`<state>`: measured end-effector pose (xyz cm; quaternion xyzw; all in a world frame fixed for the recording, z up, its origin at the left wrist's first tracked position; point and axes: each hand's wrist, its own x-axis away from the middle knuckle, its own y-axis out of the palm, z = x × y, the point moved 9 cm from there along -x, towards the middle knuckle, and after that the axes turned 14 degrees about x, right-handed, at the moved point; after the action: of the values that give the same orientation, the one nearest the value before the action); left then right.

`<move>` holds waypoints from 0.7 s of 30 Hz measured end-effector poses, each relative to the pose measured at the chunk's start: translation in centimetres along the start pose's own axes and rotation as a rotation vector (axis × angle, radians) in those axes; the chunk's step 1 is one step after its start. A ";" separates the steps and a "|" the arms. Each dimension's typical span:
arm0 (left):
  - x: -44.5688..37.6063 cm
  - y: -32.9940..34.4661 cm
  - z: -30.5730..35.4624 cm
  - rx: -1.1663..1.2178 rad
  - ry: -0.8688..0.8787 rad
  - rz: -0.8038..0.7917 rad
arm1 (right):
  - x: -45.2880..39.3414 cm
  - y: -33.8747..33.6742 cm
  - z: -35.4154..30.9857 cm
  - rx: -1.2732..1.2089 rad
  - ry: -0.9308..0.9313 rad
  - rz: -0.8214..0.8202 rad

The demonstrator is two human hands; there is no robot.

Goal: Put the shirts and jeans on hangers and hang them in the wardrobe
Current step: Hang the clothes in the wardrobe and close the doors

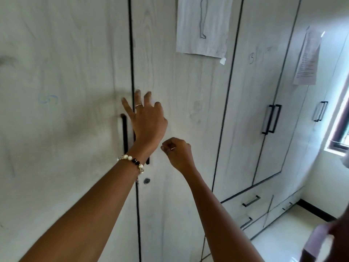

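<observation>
The pale wood-grain wardrobe point(75, 72) fills the view with its doors closed. My left hand point(146, 118) presses spread, straight fingers against the seam between the two nearest doors, just above their black handles point(124, 133). A beaded bracelet sits on that wrist. My right hand point(176, 152) hovers in front of the right door with its fingers curled into a fist, and I see nothing in it. No shirts, jeans or hangers are in view.
A round keyhole point(146, 180) sits below the handles. Paper sheets point(203, 25) are taped to the doors. Further right are more doors with black handles point(272, 119) and drawers point(252, 200). A window point(340, 129) and part of another person point(319, 241) are at the right edge.
</observation>
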<state>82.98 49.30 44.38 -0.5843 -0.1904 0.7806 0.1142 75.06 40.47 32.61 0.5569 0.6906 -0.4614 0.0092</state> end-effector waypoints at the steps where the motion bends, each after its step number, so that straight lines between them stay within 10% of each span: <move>1: 0.3 0.3 1.0 0.075 -0.011 0.023 | 0.2 -1.6 0.8 -0.009 0.004 0.020; 6: 2.4 4.9 10.1 0.566 0.111 -0.088 | 1.8 -11.1 7.5 0.025 0.043 0.134; 10: 5.9 11.1 17.4 1.046 -0.109 -0.302 | 4.9 -20.3 15.5 0.136 0.136 0.278; 21: 23.1 26.5 41.9 1.205 -0.098 -0.816 | 21.5 -38.0 38.8 0.481 0.613 0.366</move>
<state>37.42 27.85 23.14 -0.2670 0.0649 0.6705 0.6892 17.91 33.44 22.83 0.7679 0.4239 -0.4133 -0.2447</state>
